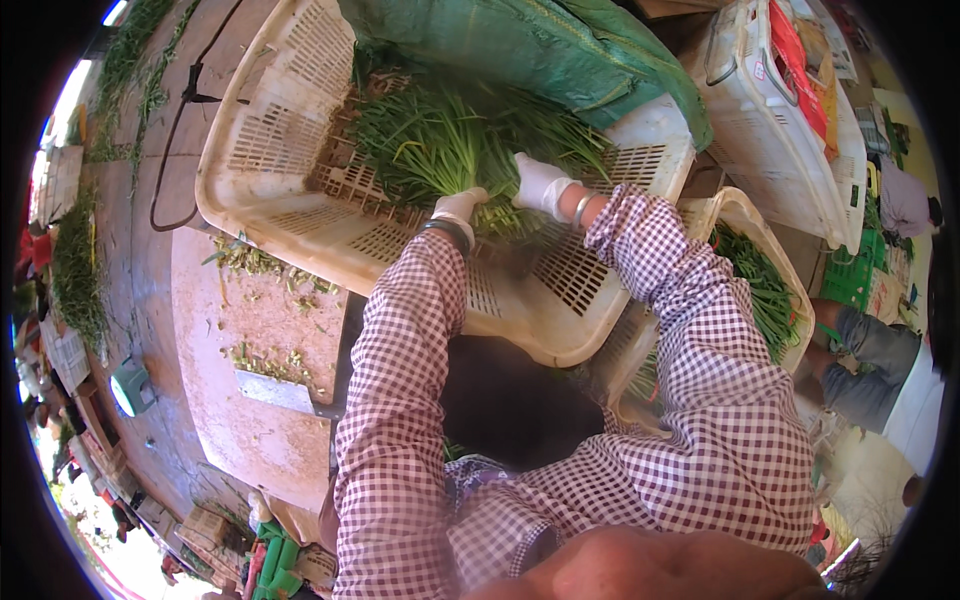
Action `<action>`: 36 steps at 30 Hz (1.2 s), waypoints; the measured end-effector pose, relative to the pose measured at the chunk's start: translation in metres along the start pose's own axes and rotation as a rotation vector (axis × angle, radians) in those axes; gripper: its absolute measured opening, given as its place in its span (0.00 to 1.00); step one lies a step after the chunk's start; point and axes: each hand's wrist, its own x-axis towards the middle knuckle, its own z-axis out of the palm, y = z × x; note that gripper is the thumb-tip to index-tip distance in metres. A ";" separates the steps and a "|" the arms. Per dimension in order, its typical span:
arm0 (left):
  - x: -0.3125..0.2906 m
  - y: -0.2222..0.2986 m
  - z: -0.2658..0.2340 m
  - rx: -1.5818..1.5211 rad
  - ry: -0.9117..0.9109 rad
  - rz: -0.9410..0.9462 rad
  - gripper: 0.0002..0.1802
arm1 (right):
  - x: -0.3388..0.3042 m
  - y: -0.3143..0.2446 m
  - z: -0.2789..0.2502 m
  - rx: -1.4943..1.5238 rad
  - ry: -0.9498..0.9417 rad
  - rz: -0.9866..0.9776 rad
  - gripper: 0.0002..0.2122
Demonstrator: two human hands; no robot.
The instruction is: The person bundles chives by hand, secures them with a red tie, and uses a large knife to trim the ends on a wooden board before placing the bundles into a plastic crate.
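Observation:
My left hand [460, 207], in a white glove, is closed round the lower ends of a bunch of long green stalks [440, 150], which look like chives. Their leaves fan out away from me inside a large off-white plastic crate [262, 130]. Just to the right, my right hand [543, 187], also gloved in white, is beside the bunch with thumb and fingers apart. Some greens between and below the hands are blurred. More stalks lie at the crate's far side, partly under a green woven sack [560, 60].
On the left, a pale board [240, 320] bears plant trimmings and a flat metal blade [274, 391]. Another crate [800, 330] with greens stands at my right. Stacked white crates [775, 150] rise beyond it. A person's bent leg [870, 360] shows at the far right.

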 end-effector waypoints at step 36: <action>0.005 0.003 -0.003 -0.032 -0.064 -0.087 0.20 | 0.011 -0.012 0.022 -0.136 0.046 -0.012 0.60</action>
